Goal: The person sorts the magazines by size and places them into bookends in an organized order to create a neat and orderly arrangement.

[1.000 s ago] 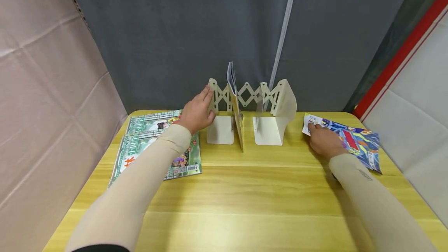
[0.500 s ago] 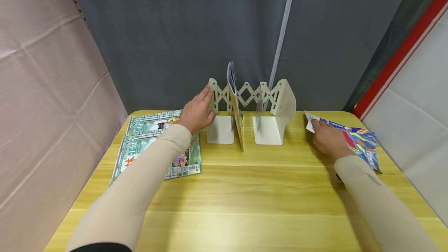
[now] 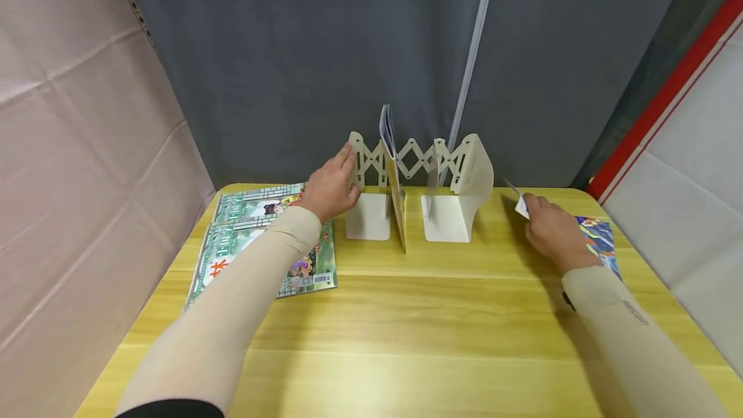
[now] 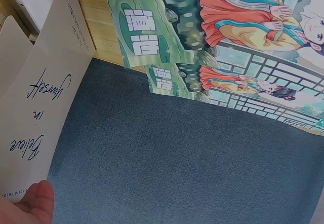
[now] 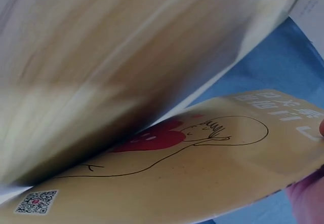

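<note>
My left hand (image 3: 329, 189) rests with straight fingers against the left end panel of a white expandable book rack (image 3: 368, 217). In the left wrist view that panel (image 4: 48, 97) carries handwriting-style text, with a fingertip (image 4: 41, 196) low on it. Far to the right, my right hand (image 3: 554, 231) pinches a thin book (image 3: 600, 240) by its left edge; the book is tilted, its blue colourful cover mostly hidden behind the hand. The right wrist view shows a yellow cover (image 5: 243, 178) with a line drawing, a red heart and a QR code, fingers (image 5: 306, 198) at its edge.
One thin book (image 3: 396, 205) stands upright in the rack, left of a divider. Overlapping green illustrated magazines (image 3: 229, 244) lie on the wooden table (image 3: 371, 340) under the left forearm. A dark curtain (image 3: 302, 50) hangs behind; pale panels flank both sides.
My right hand has shifted slightly right and raised the book's left edge, so the book tilts up and less of its blue cover shows. The left hand stays at the rack.
</note>
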